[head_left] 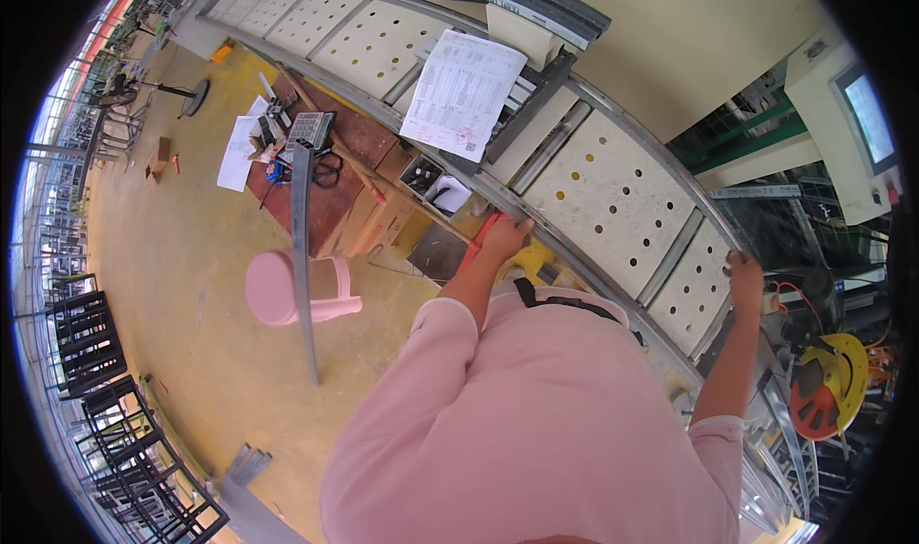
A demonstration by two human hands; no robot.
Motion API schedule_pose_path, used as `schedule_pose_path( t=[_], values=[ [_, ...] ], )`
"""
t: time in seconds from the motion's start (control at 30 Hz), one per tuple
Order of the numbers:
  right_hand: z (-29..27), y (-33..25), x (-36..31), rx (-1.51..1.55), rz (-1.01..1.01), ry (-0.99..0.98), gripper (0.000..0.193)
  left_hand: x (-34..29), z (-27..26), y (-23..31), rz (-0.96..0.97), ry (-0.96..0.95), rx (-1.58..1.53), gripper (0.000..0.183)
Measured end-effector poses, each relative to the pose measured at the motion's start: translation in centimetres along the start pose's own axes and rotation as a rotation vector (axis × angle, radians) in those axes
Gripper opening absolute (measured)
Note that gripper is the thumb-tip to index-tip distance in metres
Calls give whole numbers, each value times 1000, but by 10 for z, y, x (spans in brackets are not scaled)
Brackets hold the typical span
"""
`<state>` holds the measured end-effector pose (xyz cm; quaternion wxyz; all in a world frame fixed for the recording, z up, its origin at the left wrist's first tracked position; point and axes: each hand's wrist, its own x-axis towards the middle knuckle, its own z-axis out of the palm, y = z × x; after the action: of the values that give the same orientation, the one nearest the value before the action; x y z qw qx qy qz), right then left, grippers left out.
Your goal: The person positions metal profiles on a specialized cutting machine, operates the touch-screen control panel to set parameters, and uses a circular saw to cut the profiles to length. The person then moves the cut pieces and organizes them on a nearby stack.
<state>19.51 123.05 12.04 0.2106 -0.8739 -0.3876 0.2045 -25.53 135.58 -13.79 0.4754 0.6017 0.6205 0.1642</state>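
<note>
My left hand (506, 238) is closed at the near rail of a long metal roller table (613, 268). A red strip-like thing (483, 235) shows beside its wrist, and I cannot make out what lies in the fingers. Across the table, my right hand (745, 278) has its fingers curled at the far rail; anything inside them is hidden. Pale panels with rows of round holes fill the table between rollers. Printed sheets (462, 92) lie on a dark metal bracket over the table, ahead of my left hand.
A pink stool (272, 288) stands on the yellow floor at left, behind a long grey metal bar (302, 257). A reddish board (325, 194) carries a calculator (312, 128) and tools. At right are a machine screen (866, 121) and a yellow-and-red round device (829, 387).
</note>
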Motion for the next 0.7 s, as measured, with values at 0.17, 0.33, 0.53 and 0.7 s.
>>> schedule_pose_path(
  t=[0.17,0.33,0.53,0.7],
  values=[
    [-36,-25,2,-7,-105,170,43,-86,-41,-41,-211,1,215,47],
    [5,12,20,213,-70,64,32,-206,-53,-205,-474,64,524,40],
    [-5,35,59,118,-347,157,33,-297,-51,-269,-1020,321,64,34],
    [-97,-84,80,89,-313,327,44,-254,-29,-206,-891,131,-206,21]
  ],
)
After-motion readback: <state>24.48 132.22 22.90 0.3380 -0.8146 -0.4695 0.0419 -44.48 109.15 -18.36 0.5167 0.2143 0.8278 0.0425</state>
